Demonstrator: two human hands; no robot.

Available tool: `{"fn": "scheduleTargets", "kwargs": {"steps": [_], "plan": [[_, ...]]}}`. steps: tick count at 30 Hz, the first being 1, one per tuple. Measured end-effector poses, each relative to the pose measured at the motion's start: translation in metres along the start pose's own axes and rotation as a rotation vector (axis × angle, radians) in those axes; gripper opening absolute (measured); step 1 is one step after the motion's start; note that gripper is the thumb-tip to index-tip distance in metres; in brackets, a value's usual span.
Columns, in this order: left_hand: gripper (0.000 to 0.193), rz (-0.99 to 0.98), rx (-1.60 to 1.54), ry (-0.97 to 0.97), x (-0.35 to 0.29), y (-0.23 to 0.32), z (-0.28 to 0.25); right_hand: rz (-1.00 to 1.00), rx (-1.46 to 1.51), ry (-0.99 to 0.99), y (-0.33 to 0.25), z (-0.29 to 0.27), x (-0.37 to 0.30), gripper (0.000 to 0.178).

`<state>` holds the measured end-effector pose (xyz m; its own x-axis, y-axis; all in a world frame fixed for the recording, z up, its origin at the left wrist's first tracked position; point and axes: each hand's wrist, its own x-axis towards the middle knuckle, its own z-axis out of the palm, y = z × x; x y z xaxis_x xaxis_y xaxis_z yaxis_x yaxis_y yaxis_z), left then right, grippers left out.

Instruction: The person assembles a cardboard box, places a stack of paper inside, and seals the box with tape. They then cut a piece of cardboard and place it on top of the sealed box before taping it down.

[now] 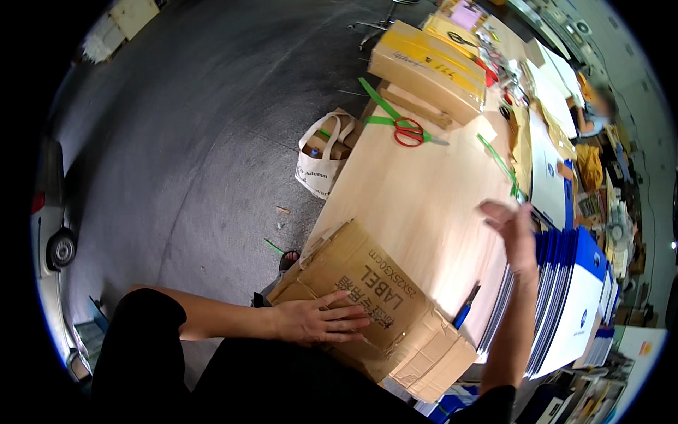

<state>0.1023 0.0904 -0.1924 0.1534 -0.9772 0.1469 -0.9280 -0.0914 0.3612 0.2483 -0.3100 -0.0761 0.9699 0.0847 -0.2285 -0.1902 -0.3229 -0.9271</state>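
Note:
My left hand (pixel 321 319) lies flat with spread fingers on a brown cardboard box (pixel 353 275), which has dark printing and rests at the table's near edge against my body. Its folded-out flap (pixel 434 353) shows at the lower right. Raised over the right side of the table, my right hand (pixel 512 230) is blurred by motion; its fingers look stretched apart and nothing shows in them. Near that hand lies a green strap (pixel 498 159). A blue box cutter (pixel 464 311) sits beside the cardboard box.
Red-handled scissors (pixel 408 132) lie on the wooden table (pixel 395 191) by more green strap. A yellow-taped carton (pixel 431 67) stands at the far end. Stacked blue-and-white folders (pixel 568 304) line the right. A white tote bag (pixel 318 169) stands on the floor; a person (pixel 597 113) is at far right.

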Motion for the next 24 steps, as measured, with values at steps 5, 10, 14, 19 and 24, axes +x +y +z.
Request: {"fn": "scheduleTargets", "kwargs": {"steps": [5,10,14,19,24], "plan": [[0.058,-0.018,0.022,0.129,-0.003,0.008,0.016,0.107,-0.486,0.0,0.094,0.1,-0.006,0.066],[0.052,-0.027,0.07,0.073,-0.016,0.015,0.011,0.222,-0.627,-0.276,0.069,0.178,-0.048,0.067],[0.053,-0.019,0.125,0.019,-0.001,0.003,-0.008,0.3,-0.701,-0.158,0.024,0.176,-0.05,0.064],[0.041,0.031,0.259,-0.084,0.002,0.003,-0.008,0.087,-0.82,0.5,0.048,0.245,-0.091,0.06],[0.038,0.048,0.336,-0.091,-0.001,-0.002,-0.01,-0.175,-0.268,0.639,0.043,0.246,-0.137,0.051]]}}
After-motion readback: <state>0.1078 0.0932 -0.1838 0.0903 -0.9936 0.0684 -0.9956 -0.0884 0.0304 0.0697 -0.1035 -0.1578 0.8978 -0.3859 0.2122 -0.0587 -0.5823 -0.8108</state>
